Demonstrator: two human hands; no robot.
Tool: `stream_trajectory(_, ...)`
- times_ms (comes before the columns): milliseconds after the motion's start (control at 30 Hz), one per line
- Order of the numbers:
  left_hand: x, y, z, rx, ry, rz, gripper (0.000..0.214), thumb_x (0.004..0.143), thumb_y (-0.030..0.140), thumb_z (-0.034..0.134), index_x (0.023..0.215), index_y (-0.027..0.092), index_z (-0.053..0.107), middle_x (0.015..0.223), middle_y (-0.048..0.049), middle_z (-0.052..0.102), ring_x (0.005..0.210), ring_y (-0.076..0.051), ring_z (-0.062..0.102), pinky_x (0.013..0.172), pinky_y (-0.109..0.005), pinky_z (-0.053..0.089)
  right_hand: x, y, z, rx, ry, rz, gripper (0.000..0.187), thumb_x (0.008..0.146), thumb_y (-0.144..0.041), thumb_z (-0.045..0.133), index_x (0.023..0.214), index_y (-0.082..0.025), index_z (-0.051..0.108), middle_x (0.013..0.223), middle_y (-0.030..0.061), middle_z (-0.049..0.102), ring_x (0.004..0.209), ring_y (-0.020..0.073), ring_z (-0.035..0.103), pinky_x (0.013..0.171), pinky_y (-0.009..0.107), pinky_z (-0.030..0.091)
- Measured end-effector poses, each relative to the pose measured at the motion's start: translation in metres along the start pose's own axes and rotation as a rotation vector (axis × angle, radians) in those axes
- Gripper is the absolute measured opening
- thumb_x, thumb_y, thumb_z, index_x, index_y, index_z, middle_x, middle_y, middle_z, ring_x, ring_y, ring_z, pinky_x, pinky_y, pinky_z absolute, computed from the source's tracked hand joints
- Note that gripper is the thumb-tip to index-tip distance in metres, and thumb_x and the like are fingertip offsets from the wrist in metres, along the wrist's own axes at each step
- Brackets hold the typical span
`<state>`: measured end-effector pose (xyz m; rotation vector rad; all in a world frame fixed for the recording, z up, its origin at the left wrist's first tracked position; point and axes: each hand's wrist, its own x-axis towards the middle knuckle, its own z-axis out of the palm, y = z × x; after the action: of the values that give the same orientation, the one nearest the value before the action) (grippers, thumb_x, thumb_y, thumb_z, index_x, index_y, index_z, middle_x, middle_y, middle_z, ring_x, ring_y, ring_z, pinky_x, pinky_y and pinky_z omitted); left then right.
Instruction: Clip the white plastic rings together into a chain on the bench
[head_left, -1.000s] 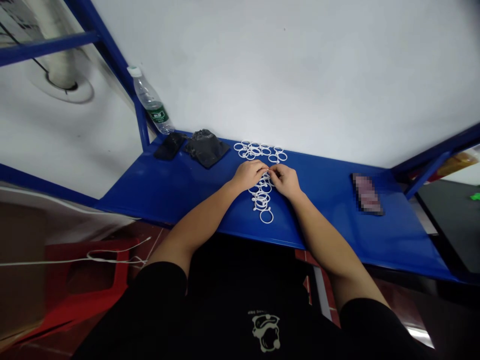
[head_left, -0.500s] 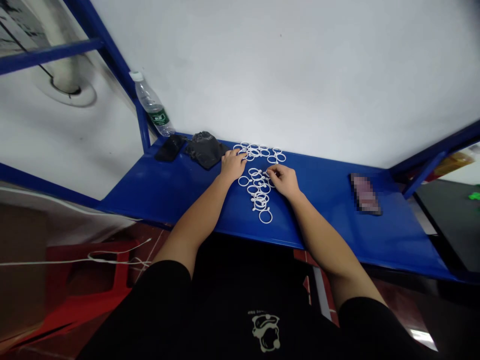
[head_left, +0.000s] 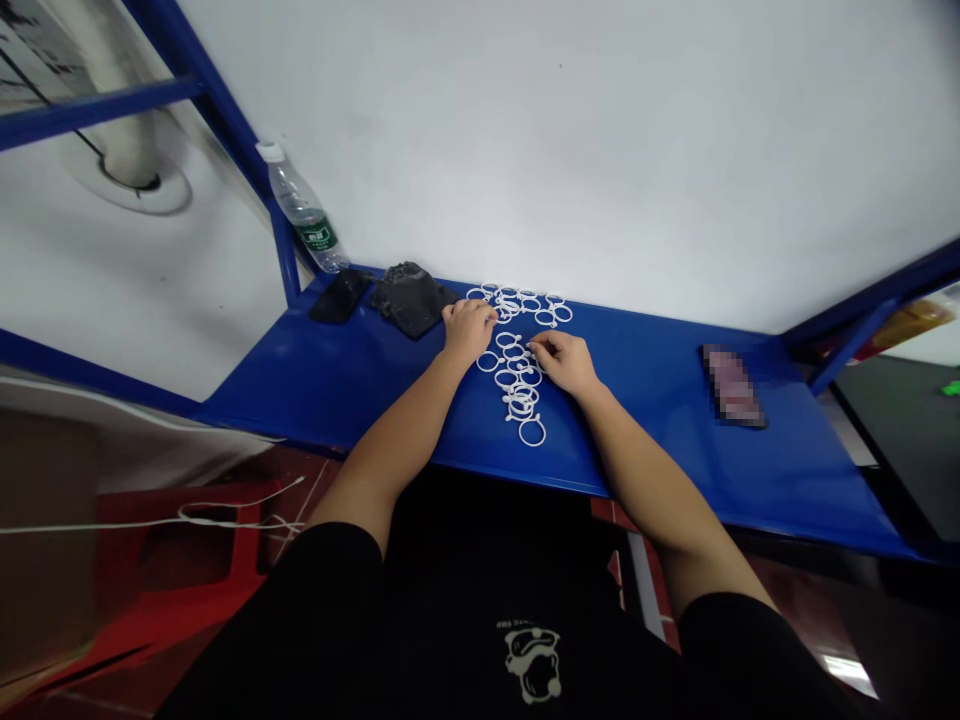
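Resting left grip (head_left: 469, 332) right of black pouch (head_left: 409, 305), over left end of far white rings (head_left: 510, 308), with fingers curled; can't tell if holding one. Noting near white rings (head_left: 522, 397) overlapped on blue table (head_left: 645, 400), between grips and toward body. Placing right grip (head_left: 568, 362) at their right edge, fingers bent; can't tell closure or hold.

1 bottle (head_left: 306, 218), 1 red stool (head_left: 202, 606)
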<state>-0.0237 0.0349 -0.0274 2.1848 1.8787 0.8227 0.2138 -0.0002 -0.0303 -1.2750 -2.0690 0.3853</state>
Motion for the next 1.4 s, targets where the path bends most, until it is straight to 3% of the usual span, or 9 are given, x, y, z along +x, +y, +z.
stream_trajectory(233, -0.004, 0.011, -0.006, -0.087, 0.07, 0.115, 0.024, 0.112, 0.023, 0.057, 0.118, 0.028, 0.08, 0.126, -0.0063, 0.083, 0.125, -0.031, 0.069, 0.117, -0.052, 0.039, -0.001, 0.0, 0.0, 0.015, 0.031, 0.017, 0.023, 0.101, -0.036, 0.064, 0.108, -0.024, 0.083, 0.095, 0.0061, 0.085, 0.079, 0.0236, 0.076, 0.077, 0.036, 0.058)
stream_trajectory(400, -0.014, 0.026, 0.0, -0.169, 0.011, 0.302, 0.021, 0.11, 0.022, 0.065, 0.125, 0.025, 0.08, 0.124, -0.0071, 0.085, 0.118, -0.028, 0.075, 0.111, -0.046, 0.048, -0.003, -0.001, -0.001, 0.055, 0.134, 0.022, 0.037, 0.104, -0.04, 0.061, 0.131, -0.022, 0.078, 0.096, 0.0069, 0.084, 0.076, 0.023, 0.074, 0.078, 0.036, 0.06)
stream_trajectory(533, -0.018, 0.033, 0.004, -0.202, 0.042, 0.342, 0.022, 0.107, 0.021, 0.07, 0.127, 0.022, 0.08, 0.119, -0.009, 0.085, 0.116, -0.027, 0.076, 0.11, -0.045, 0.052, -0.003, 0.0, -0.003, 0.029, 0.139, 0.008, 0.041, 0.105, -0.042, 0.06, 0.138, -0.022, 0.076, 0.101, 0.0073, 0.084, 0.076, 0.0223, 0.073, 0.08, 0.037, 0.061)
stream_trajectory(933, -0.019, 0.031, 0.006, -0.269, 0.1, 0.434, 0.015, 0.109, 0.028, 0.071, 0.112, 0.025, 0.086, 0.116, -0.0076, 0.087, 0.111, -0.024, 0.079, 0.104, -0.043, 0.059, -0.005, -0.001, -0.002, 0.029, 0.115, -0.05, 0.045, 0.108, -0.054, 0.058, 0.129, -0.022, 0.082, 0.094, 0.008, 0.084, 0.076, 0.022, 0.073, 0.078, 0.035, 0.06)
stream_trajectory(1400, -0.019, 0.03, 0.005, -0.218, 0.066, 0.491, 0.02, 0.111, 0.032, 0.066, 0.107, 0.025, 0.084, 0.103, -0.0063, 0.087, 0.1, -0.024, 0.08, 0.098, -0.042, 0.059, -0.008, -0.002, -0.003, 0.001, 0.09, -0.109, 0.045, 0.109, -0.056, 0.056, 0.118, -0.023, 0.085, 0.094, 0.0083, 0.085, 0.078, 0.023, 0.075, 0.078, 0.036, 0.06)
